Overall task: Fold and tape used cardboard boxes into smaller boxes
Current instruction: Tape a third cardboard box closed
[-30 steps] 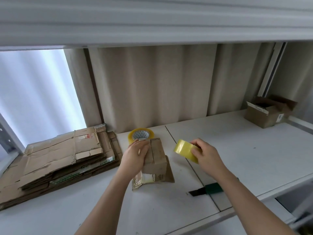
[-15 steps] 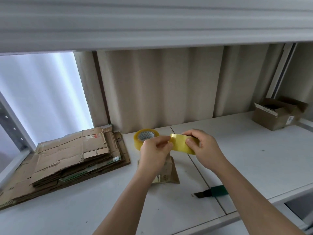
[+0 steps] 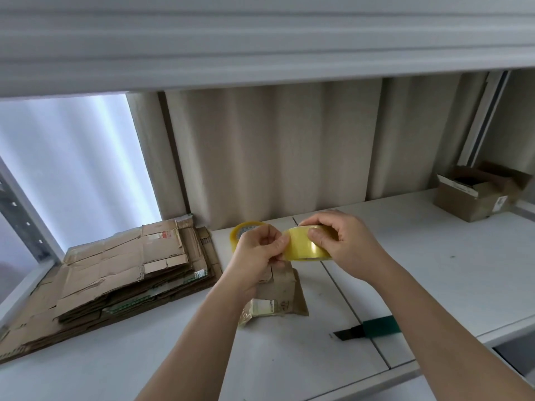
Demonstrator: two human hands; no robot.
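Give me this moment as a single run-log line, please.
step: finding tape end | right hand: holds tape roll | left hand: picks at roll's edge | small box: on table, unheld

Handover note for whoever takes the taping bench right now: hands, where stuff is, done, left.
Right hand grips the tape roll in the air above the small folded box.
Left hand pinches at the roll's edge, apparently picking the tape end; no strip pulled out yet.
Second tape roll lies on the table behind the left hand. Flattened cardboard stack lies on the left, green-handled cutter on the right, an open box far right.
Done: box folded. Left: tape it, then work through the stack.
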